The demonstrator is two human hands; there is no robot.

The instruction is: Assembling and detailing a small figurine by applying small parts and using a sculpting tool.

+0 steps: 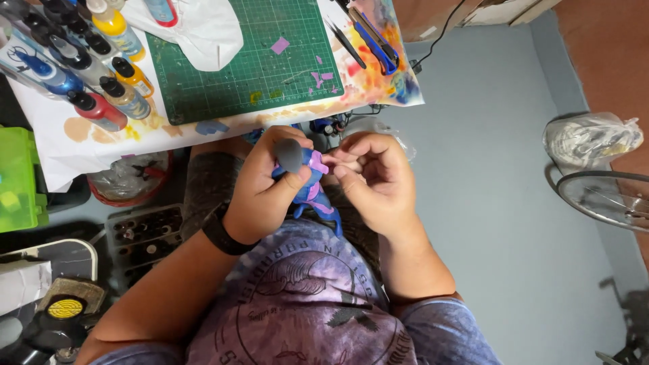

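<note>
Head view, looking straight down: the figure (307,186) sits in front of the chest, over the lap, and everything here hangs on it. The left hand (267,186) is wrapped round it, fingers closed on its upper body, thumb pressed just below the grey head (291,154). The figure's long axis runs from that head, up near the table, down toward the shirt, blue and purple legs poking out below the left hand. The right hand (375,179) is just right of the figure, fingers curled, their tips pinched together at its shoulder. They touch a purple bit there, though I cannot tell whether they hold anything loose. The left hand is the one carrying the weight. Much of the figure is hidden under the left fingers. Beyond the figure, the table edge, then the green mat (243,61) with purple scraps on it. Left of the mat stand paint bottles (101,67); right of it lies a blue knife (375,40), partly cut off.
</note>
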